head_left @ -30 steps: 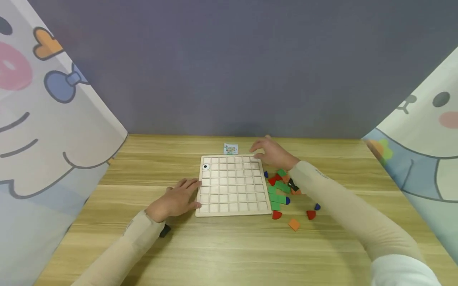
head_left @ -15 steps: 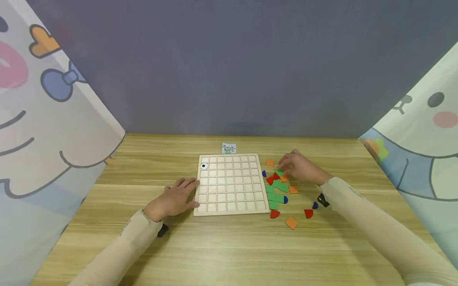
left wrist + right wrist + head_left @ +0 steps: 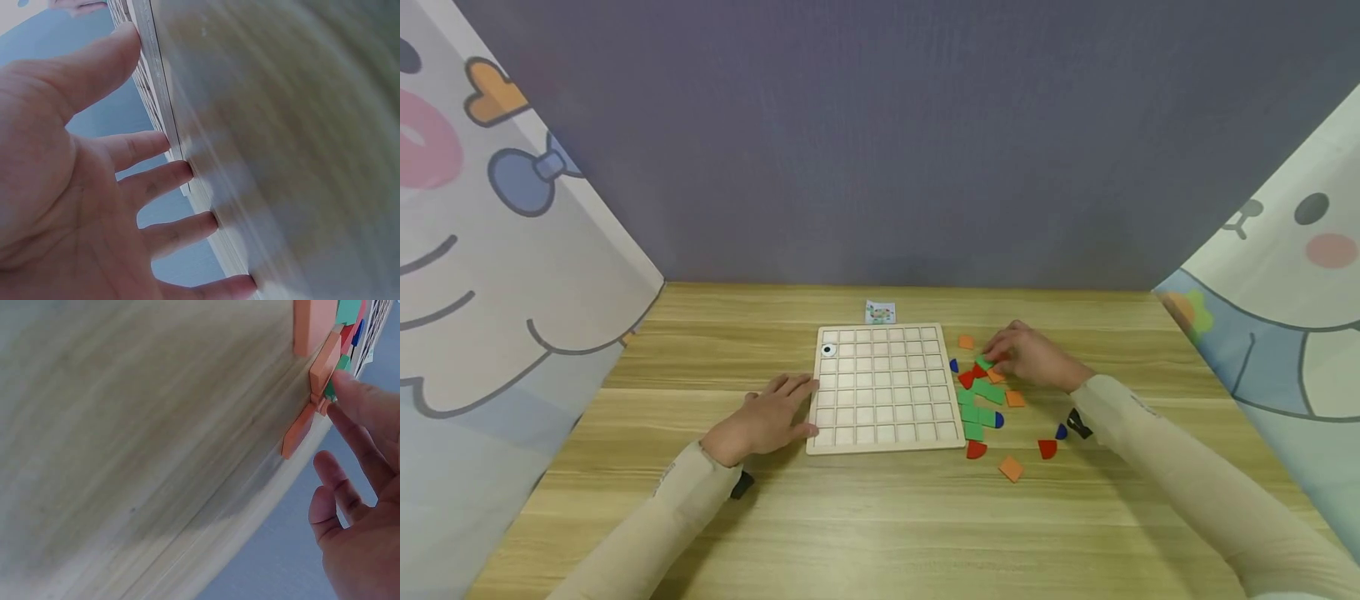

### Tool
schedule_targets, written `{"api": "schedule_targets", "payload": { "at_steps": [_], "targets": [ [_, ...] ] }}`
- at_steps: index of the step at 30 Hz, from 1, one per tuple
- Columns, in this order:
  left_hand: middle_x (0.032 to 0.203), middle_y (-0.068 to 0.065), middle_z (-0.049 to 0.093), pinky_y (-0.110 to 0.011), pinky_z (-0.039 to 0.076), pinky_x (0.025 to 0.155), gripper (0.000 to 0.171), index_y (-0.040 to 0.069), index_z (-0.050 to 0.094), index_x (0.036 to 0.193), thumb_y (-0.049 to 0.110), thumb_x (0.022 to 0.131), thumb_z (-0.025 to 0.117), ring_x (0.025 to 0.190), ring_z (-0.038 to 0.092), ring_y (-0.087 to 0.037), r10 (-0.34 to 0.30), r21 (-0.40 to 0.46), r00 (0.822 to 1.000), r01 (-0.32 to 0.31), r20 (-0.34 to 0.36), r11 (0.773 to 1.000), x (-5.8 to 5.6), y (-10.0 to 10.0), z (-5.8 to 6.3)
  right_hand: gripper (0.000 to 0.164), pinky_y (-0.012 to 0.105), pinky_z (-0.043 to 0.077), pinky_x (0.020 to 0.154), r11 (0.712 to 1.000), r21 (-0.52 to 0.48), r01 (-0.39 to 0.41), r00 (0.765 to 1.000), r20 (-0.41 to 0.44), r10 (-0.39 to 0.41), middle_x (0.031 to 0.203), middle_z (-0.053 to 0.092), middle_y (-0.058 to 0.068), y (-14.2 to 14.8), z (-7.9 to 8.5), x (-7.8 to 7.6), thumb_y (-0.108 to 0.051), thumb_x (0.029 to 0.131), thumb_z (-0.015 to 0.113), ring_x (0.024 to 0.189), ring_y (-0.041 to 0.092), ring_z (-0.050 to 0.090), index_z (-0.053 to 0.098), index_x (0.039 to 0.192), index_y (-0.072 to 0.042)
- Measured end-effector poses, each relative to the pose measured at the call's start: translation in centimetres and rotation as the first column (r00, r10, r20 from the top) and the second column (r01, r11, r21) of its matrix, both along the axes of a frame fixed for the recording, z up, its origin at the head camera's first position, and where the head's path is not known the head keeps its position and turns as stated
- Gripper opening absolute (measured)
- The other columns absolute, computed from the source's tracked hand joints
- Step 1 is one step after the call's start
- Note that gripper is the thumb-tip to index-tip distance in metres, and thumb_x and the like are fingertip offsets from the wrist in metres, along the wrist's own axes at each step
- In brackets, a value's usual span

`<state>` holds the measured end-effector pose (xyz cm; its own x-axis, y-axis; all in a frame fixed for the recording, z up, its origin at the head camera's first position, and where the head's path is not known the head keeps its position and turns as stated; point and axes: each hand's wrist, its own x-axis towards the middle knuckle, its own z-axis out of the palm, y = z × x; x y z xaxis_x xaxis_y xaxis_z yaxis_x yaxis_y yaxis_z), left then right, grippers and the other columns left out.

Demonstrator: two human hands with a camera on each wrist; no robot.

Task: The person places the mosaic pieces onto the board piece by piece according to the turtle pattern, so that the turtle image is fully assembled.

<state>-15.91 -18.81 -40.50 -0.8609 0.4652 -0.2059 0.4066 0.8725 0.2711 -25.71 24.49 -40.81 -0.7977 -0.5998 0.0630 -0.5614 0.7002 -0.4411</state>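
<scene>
A pale wooden grid board [image 3: 883, 379] lies on the table, with a round white tile with a black dot [image 3: 828, 350] in its upper left. My left hand [image 3: 763, 421] is spread, thumb and fingertips touching the board's left edge; the left wrist view shows the fingers [image 3: 156, 178] straight. At the pile right of the board, my right hand [image 3: 1028, 354] pinches a small green tile [image 3: 984, 362] between thumb and forefinger. In the right wrist view the green tile [image 3: 343, 369] is partly hidden by the thumb, and orange tiles [image 3: 326, 365] lie close by.
Green rectangles [image 3: 988, 391], red quarter-rounds [image 3: 1047, 449], blue half-rounds [image 3: 954, 365] and orange squares [image 3: 1011, 468] lie scattered right of the board. A small printed card [image 3: 880, 312] lies behind it. A grey wall [image 3: 880, 142] rises at the back.
My right hand has moved from the board's upper right corner rightward to the tile pile, where its fingers now pinch the green tile. The left hand stays at the board's edge.
</scene>
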Motion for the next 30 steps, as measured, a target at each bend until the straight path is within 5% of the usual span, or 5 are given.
{"api": "schedule_targets", "payload": {
  "at_steps": [21,30],
  "targets": [
    [0.151,-0.013,0.027,-0.076,0.026,0.087,0.07,0.009,0.031,0.148,0.039,0.092,0.06,0.135,0.022,-0.044,0.026,0.007,1.0,-0.026,0.01,1.0,0.2,0.0,0.0,0.015,0.034,0.047,0.074,0.998,0.045,0.032,0.999,-0.032,-0.031,0.096,0.067,-0.005,-0.4,-0.6,-0.6,-0.008,0.08,0.077,0.088,0.016,0.05,0.077,0.092,-0.015],
    [0.152,-0.012,0.026,-0.076,0.026,0.088,0.071,0.009,0.031,0.149,0.041,0.092,0.06,0.136,0.021,-0.043,0.023,0.005,1.0,-0.023,0.006,1.0,0.1,0.0,-0.1,0.02,0.031,0.046,0.072,0.992,-0.111,-0.057,0.997,-0.06,0.051,0.096,0.065,-0.008,-2.5,0.5,-0.3,-0.009,0.08,0.077,0.088,0.012,0.046,0.075,0.099,-0.012]
  ]
}}
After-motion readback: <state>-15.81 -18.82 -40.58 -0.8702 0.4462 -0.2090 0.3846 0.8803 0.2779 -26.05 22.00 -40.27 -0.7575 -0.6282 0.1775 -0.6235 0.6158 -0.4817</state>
